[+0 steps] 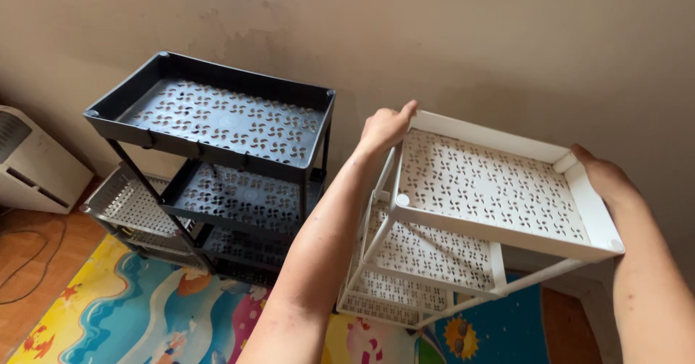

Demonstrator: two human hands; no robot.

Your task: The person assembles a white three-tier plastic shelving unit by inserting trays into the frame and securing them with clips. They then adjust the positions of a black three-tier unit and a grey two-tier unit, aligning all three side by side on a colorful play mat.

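White rack (478, 212) tilts, top tray's length rightward, left hand (385, 127) and right hand (604, 176) seemingly gripping its ends.

A plain beige wall (463, 38) fills the upper half of the view, from nine o'clock across to three, its paint blotchy and stained near twelve o'clock. Soft, even light falls on it, with faint shadows. At nine o'clock a white appliance with a slatted vent (32, 161) stands against the wall on a brown wooden floor (36, 263), where a thin dark cable (29, 263) loops. From seven o'clock to five o'clock a bright children's play mat (123, 313) covers the floor, printed with blue waves, yellow sand and a small sun near five o'clock. More brown floor shows beside it at four o'clock.
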